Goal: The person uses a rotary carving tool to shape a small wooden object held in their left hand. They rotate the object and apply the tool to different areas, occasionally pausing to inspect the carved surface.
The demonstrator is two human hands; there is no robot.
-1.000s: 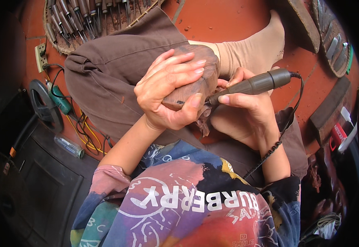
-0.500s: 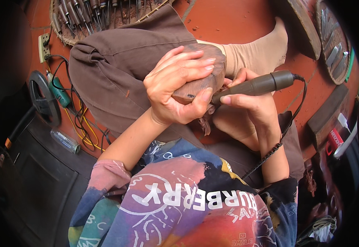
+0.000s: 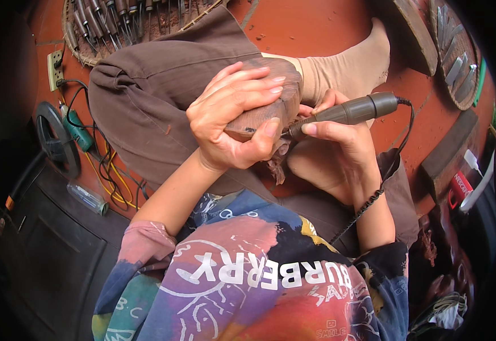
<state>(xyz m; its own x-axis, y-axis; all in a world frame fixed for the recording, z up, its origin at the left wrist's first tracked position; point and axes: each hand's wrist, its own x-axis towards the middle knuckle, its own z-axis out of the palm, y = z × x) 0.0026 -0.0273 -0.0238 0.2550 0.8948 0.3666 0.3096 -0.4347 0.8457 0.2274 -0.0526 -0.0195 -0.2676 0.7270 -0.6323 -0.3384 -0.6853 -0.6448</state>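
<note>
My left hand [image 3: 234,113] is closed over a rounded dark brown wood carving [image 3: 290,94], fingers across its top and thumb along its near side. A ragged carved part [image 3: 277,165] hangs below the thumb. In my right hand [image 3: 344,133] is a grey-brown rotary carving handpiece [image 3: 353,111], gripped like a pen with its front end pointing left at the carving's right side. The bit's tip is hidden between the hands and the wood. A coiled black cord [image 3: 367,207] runs from the handpiece's rear end down past my right forearm.
Several wood-handled chisels [image 3: 103,23] lie in a round woven tray at upper left. More blades [image 3: 458,71] rest in a basket at far right, near wooden boards [image 3: 449,145]. A socket strip [image 3: 55,71], cables and a plastic bottle [image 3: 88,197] are on the left.
Both hands, the carving and the handpiece sit slightly further left in the picture, as does the whole surrounding scene. Each hand keeps its hold.
</note>
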